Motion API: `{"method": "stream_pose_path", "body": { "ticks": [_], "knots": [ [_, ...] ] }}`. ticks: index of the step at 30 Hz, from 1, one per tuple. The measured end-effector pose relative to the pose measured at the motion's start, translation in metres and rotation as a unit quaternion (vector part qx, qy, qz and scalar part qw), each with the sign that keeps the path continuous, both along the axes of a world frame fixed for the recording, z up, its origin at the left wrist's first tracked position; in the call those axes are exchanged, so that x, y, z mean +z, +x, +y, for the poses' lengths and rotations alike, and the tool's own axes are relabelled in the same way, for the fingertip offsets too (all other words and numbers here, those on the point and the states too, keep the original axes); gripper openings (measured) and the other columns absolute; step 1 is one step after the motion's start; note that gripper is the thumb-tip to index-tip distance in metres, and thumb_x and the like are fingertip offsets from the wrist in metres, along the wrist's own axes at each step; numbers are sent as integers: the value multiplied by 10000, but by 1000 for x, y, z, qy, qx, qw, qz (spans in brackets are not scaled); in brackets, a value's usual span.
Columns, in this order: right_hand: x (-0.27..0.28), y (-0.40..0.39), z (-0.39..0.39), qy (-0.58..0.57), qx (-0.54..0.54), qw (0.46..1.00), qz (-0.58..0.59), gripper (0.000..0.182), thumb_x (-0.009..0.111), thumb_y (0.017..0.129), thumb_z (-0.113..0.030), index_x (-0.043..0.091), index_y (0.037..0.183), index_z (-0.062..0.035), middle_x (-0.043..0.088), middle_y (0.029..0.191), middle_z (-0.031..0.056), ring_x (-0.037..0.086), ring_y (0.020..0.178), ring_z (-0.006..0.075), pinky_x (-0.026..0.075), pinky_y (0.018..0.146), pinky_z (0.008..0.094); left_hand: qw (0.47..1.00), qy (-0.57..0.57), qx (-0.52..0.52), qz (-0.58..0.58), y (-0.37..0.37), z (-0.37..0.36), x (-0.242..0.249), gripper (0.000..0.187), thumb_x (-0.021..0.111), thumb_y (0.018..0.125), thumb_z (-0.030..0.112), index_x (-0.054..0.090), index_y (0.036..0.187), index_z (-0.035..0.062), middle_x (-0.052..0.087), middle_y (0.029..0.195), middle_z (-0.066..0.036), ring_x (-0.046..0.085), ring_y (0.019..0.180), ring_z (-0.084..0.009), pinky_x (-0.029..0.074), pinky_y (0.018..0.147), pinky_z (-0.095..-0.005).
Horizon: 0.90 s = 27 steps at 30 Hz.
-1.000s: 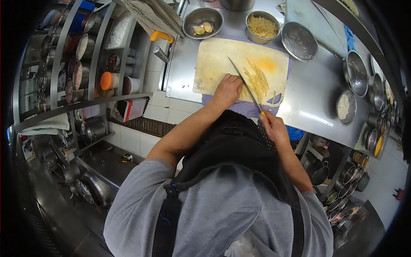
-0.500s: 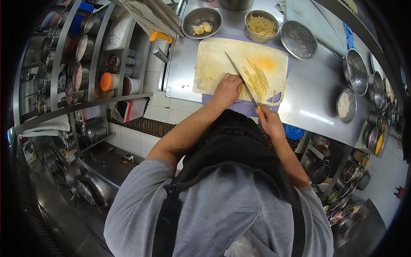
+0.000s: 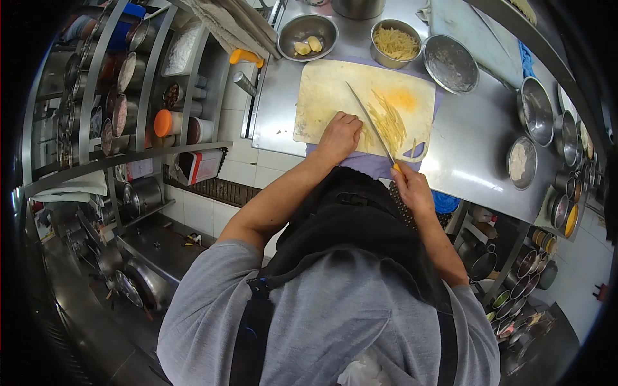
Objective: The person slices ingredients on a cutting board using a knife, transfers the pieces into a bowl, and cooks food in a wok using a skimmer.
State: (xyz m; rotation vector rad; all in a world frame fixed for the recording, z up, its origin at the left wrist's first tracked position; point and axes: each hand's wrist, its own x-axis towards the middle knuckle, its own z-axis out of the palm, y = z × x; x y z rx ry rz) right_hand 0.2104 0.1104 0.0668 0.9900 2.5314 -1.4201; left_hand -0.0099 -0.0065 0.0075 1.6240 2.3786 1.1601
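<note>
My right hand (image 3: 413, 188) grips the yellow handle of a long knife (image 3: 371, 122), its blade pointing up and to the left over the cutting board (image 3: 315, 83). On the board, pale yellow strips (image 3: 391, 125) lie in a pile right of the blade. My left hand (image 3: 340, 136) rests on the board left of the knife, fingers curled down over pale pieces; what lies under the fingers is mostly hidden. A small gap shows between the blade and my left hand.
Behind the board stand a bowl with two peeled pieces (image 3: 308, 32), a bowl of strips (image 3: 395, 42) and a dusty metal bowl (image 3: 451, 64). More bowls (image 3: 521, 161) line the right side. A shelf rack (image 3: 90, 96) holds containers at the left.
The knife has shifted slightly right, away from my left hand, and my right hand has moved a little right and down. The whole view has shifted slightly.
</note>
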Motion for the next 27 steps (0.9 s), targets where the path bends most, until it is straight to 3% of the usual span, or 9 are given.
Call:
{"method": "stream_pose_path", "body": {
  "ticks": [8,14,24,27],
  "knots": [
    [-13,-4,-1,72,56,995,37,338,628,967,-254,643,1222,-33,679,912,276,666,859,439,521,751,490,1000,-7,1,5,1,1,0,70,661,811,23,674,879,12,653,885,-127,596,895,-333,508,813,-416],
    [9,-5,0,6,1,1000,-5,318,619,972,-241,650,1208,-29,676,899,279,658,849,455,514,738,491,1000,11,3,4,1,0,-3,82,653,810,10,677,889,11,660,901,-128,598,897,-332,512,815,-411],
    [-11,-6,2,32,23,998,50,332,634,965,-246,644,1215,-28,680,908,278,667,836,446,524,726,462,1000,1,2,-1,0,2,-2,96,652,800,2,676,892,16,666,912,-128,603,906,-332,514,811,-411],
    [1,1,0,-8,-9,1000,1,318,632,964,-238,653,1198,-23,682,913,275,666,843,447,524,732,461,1000,8,-1,-6,1,-3,-3,106,647,795,-4,675,896,14,665,910,-128,603,901,-331,514,808,-411]
  ]
}}
